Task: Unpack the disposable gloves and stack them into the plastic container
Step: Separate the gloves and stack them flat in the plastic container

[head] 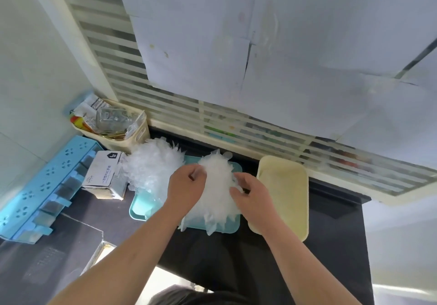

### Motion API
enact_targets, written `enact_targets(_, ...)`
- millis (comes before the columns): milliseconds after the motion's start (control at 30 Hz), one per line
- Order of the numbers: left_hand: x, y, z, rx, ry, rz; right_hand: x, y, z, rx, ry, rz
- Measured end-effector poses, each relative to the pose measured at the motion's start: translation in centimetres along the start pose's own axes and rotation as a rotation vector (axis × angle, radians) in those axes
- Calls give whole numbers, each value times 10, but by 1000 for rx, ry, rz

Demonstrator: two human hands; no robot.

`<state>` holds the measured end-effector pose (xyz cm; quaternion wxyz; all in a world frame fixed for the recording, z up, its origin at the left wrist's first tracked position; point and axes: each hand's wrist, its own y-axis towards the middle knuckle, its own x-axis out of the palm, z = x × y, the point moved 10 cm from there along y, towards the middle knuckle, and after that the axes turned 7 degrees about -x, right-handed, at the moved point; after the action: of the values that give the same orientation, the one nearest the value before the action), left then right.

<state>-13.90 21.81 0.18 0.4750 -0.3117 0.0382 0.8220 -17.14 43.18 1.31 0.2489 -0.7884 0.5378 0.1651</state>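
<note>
Rack (40,186): a blue perforated rack lies along the tabletop's left edge, apart from the work.
Basket (139,134): a cream basket of packets sits in the far left corner.
Box (104,174): a small white cardboard box, likely the gloves' packing, stands just in front of the basket, its flap open.
Loose heap (151,165): a fluffy mound of clear gloves rests beside the box, spilling onto the left end of the tray.
Tray (139,207): a shallow teal tray in the middle of the tabletop (331,210), toward the far edge; this looks like the container being filled.
Left hand (186,188): fingers curled in, pinching the left side of the stack.
Stack (217,186): a thick white wad of gloves lies on the tray between the two hands, its cuffs trailing over the near rim.
Right hand (250,195): fingers bent onto the stack's right side, gripping thin film there.
Cream tray (283,193): a second, pale yellow tray lies just right of the teal one, with nothing in it.
Handling: the gloves seem very light, limp and slick; the sheets probably cling and slide over each other, so a one-sided pull would likely fan the wad apart.
Where to hold: best at both flanks of the wad, pressing inward and down, as the hands are placed here.
Progress: part of the gloves is stacked, while the loose heap is not yet sorted.
</note>
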Motion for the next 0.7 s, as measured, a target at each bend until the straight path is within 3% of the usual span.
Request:
enact_targets(133,-27,1,35,17,-206,-32,11,7,-22,-16,49,-60)
enact_targets(333,-29,-4,54,65,-370,-160,3,16,-10,109,100,61)
enact_targets(600,-2,-6,45,57,-223,-402,2,22,-1,177,457,96)
enact_targets(700,1,-4,51,156,-44,-397,7,21,-1,191,475,95)
